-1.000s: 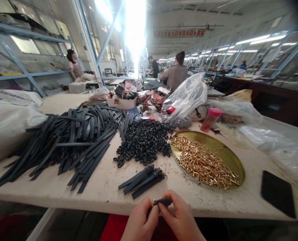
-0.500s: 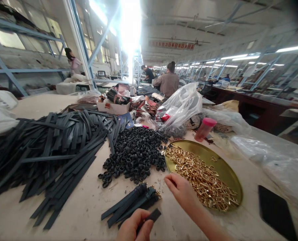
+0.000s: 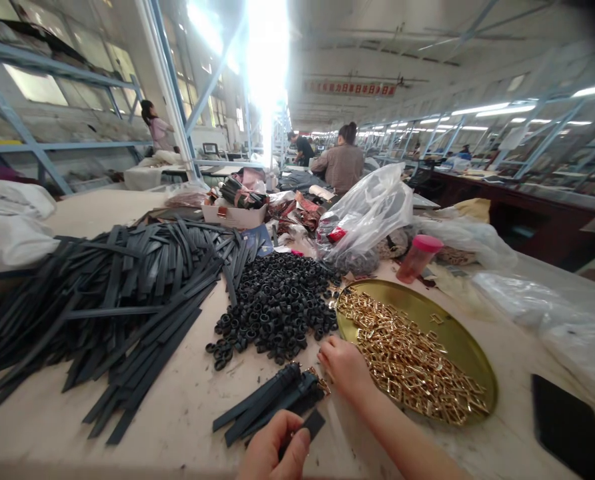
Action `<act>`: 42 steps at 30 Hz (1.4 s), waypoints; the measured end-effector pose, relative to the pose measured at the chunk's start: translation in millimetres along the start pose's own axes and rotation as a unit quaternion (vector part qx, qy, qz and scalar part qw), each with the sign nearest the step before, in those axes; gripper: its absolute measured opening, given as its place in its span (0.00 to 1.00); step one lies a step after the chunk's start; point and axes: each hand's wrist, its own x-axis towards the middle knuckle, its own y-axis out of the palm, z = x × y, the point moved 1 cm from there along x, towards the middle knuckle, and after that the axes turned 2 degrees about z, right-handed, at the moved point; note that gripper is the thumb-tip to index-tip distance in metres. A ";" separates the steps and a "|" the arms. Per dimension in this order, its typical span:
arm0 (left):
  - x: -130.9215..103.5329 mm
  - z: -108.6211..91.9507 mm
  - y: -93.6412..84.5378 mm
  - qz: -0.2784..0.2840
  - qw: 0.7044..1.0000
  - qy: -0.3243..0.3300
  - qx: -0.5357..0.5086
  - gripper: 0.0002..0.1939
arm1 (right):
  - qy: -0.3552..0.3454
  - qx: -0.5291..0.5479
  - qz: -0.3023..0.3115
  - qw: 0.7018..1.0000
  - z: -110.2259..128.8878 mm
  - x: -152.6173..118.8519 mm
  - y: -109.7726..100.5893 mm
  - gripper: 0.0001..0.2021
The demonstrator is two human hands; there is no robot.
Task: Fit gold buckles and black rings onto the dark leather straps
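My left hand [image 3: 277, 447], at the bottom centre, pinches a short dark strip [image 3: 313, 424] between thumb and fingers. Just above it lies a bundle of dark straps [image 3: 272, 400] with gold buckles at their right end. My right hand [image 3: 345, 367] is beside those buckles, its fingers curled down by the left edge of the gold tray [image 3: 457, 333]; whether they hold anything is hidden. Many gold buckles [image 3: 402, 347] are heaped on the tray. A pile of small black loops [image 3: 277, 300] sits beyond my hands.
Long dark strips [image 3: 142, 287] cover the table's left side. Behind the tray stand a pink-lidded jar [image 3: 419, 259] and a clear plastic bag [image 3: 372, 207]. A black flat object [image 3: 567, 423] lies at right. People are farther back.
My right hand has turned and moved slightly down toward the table, near the buckled ends of the bundle. The whole view has shifted a little; my left hand keeps its strip.
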 end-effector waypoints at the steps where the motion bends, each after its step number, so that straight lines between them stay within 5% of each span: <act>1: -2.8 -0.8 0.3 -0.003 1.000 0.003 0.002 0.19 | 0.006 0.015 -0.002 1.000 1.1 0.0 0.7 0.07; 8: -21.6 -2.6 -8.9 -0.059 0.998 0.016 0.022 0.15 | 0.037 0.160 -0.016 0.986 7.1 -4.3 -6.6 0.06; 13: -26.6 -15.5 -9.5 -0.128 0.988 0.057 0.072 0.12 | 0.043 0.304 0.045 0.951 32.8 -36.8 -28.8 0.08; 14: -27.3 -19.0 -8.6 -0.138 0.986 0.061 0.077 0.11 | 0.044 0.363 0.067 0.928 40.8 -46.6 -33.0 0.09; 18: -31.0 -28.3 -3.6 -0.153 0.980 0.087 0.090 0.10 | 0.102 0.646 0.134 0.745 66.0 -79.7 -43.6 0.12; 19: -31.9 -28.3 -2.3 -0.149 0.980 0.090 0.094 0.10 | 0.111 0.665 0.135 0.727 68.5 -84.4 -44.4 0.14; 26: -33.2 -13.1 5.1 -0.103 0.989 0.057 0.090 0.11 | 0.098 0.645 0.057 0.755 64.5 -92.9 -32.9 0.15; 29: -34.8 -14.1 5.0 -0.086 0.991 0.047 0.093 0.11 | 0.099 0.658 0.038 0.746 63.3 -94.1 -28.9 0.15; 37: -35.9 -31.7 -1.8 -0.005 0.978 0.047 0.205 0.11 | 0.092 0.644 0.139 0.746 56.9 -97.6 -20.1 0.18; 42: -34.5 -30.0 -1.6 -0.003 0.984 0.055 0.170 0.10 | 0.103 0.620 0.101 0.771 58.1 -96.8 -16.1 0.17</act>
